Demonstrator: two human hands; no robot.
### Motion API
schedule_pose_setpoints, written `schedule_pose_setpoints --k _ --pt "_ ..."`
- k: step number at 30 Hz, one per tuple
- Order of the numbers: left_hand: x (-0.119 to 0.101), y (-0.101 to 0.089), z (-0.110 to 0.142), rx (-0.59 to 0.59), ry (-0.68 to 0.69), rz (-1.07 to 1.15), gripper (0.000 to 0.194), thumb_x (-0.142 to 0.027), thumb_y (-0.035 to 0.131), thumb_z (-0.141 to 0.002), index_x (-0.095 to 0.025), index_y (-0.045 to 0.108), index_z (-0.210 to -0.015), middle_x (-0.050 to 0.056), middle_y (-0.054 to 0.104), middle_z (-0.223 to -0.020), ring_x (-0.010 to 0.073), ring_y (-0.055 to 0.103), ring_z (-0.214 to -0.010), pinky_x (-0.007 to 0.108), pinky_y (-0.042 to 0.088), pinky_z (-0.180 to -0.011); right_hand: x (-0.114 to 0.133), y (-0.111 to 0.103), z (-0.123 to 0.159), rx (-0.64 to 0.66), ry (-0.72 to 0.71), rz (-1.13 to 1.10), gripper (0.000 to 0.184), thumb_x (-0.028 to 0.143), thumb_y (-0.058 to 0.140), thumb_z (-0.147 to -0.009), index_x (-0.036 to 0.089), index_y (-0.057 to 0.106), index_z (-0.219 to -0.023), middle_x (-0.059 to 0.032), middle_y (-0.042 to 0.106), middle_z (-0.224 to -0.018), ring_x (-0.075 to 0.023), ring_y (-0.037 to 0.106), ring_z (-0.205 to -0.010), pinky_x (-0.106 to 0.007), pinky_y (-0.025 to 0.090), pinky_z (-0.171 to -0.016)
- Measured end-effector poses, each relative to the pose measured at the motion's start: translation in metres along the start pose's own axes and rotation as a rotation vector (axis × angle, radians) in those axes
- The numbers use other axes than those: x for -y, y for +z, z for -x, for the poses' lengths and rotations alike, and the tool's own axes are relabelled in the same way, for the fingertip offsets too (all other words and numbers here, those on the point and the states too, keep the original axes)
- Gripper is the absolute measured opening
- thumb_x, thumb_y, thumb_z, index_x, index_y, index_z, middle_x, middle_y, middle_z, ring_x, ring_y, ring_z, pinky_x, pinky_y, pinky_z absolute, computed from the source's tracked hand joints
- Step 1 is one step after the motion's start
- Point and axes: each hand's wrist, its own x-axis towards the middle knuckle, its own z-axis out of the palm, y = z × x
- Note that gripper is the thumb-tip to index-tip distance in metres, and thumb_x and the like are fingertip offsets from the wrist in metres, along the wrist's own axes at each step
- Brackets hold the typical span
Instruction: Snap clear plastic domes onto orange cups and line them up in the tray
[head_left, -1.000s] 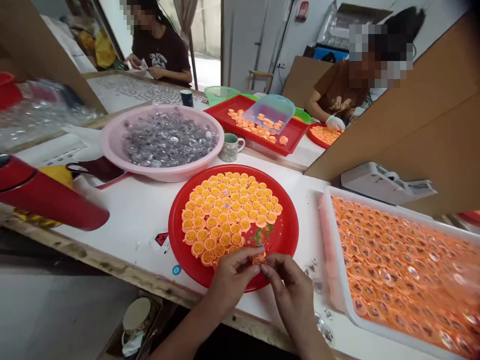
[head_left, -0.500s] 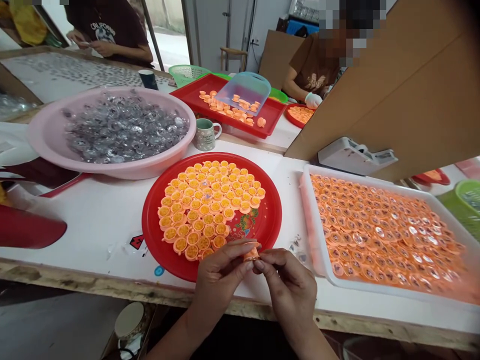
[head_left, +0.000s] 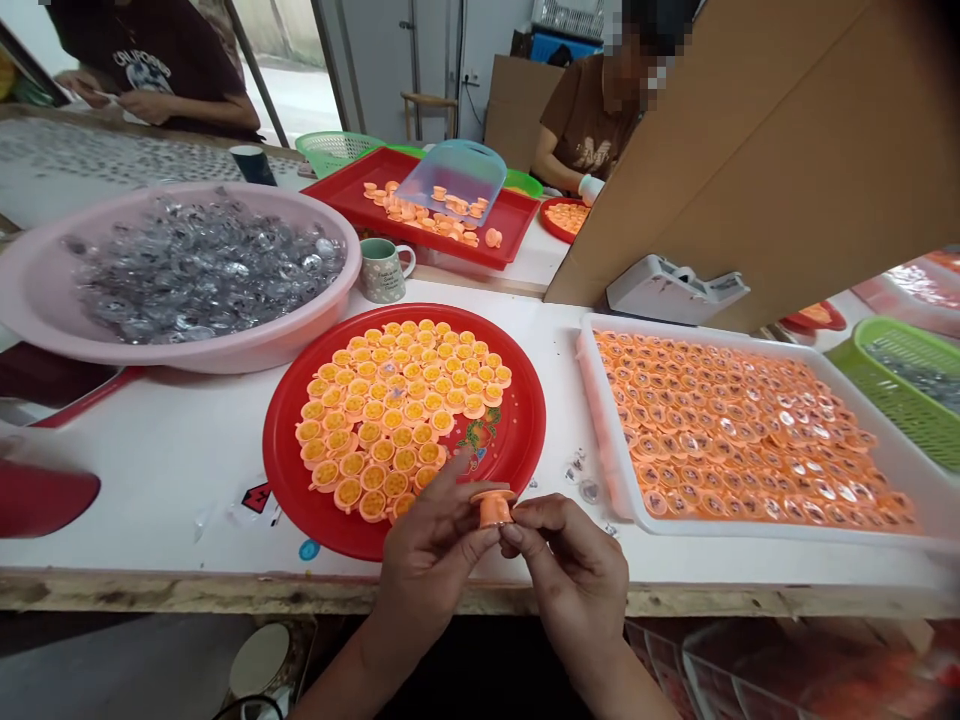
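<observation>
The left hand [head_left: 427, 550] and right hand [head_left: 574, 560] held a small orange cup [head_left: 495, 511] upside down — fingertips of each grip closed on it — near the red tray [head_left: 514, 450].

Holding orange cup [head_left: 495, 510] with left hand [head_left: 426, 565] and right hand [head_left: 576, 575], near red tray [head_left: 519, 425] of yellow-filled cups [head_left: 415, 411]. Flanked by pink basin [head_left: 247, 354] at left, white bin [head_left: 720, 531] at right.
</observation>
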Motion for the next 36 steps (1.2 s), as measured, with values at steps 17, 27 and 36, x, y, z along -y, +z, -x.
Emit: schedule_pose_setpoints --k 17,27,36 --pt "0.023 0.017 -0.033 -0.035 -0.169 -0.240 0.032 -0.040 0.071 -0.076 -0.022 0.068 -0.102 0.004 0.074 -0.098 0.0207 0.072 -0.087 0.024 0.060 -0.077 -0.012 0.000 -0.014 -0.186 0.053 0.202 0.011 0.021 0.055 -0.084 0.020 0.063 -0.092 -0.0024 0.061 -0.079 -0.0153 0.057 -0.067 -0.027 0.046 -0.059" --pt "0.018 0.056 -0.051 0.158 -0.144 -0.196 0.025 -0.030 0.067 -0.082 -0.022 0.064 -0.105 0.004 0.072 -0.104 0.0193 0.070 -0.095 0.025 0.058 -0.082 -0.013 -0.042 -0.024 -0.276 0.050 0.176 0.016 0.016 0.059 -0.083 0.021 0.067 -0.095 -0.0017 0.063 -0.078 -0.0147 0.056 -0.068 -0.027 0.046 -0.061" --pt "0.000 0.056 -0.043 0.264 0.165 -0.486 0.025 -0.014 0.060 -0.086 -0.026 0.068 -0.106 0.001 0.073 -0.102 0.0150 0.070 -0.088 0.022 0.056 -0.081 -0.007 -0.065 -0.009 -0.247 -0.015 0.124 0.018 0.010 0.061 -0.086 0.022 0.064 -0.098 -0.0046 0.064 -0.090 -0.0156 0.061 -0.076 -0.027 0.051 -0.064"
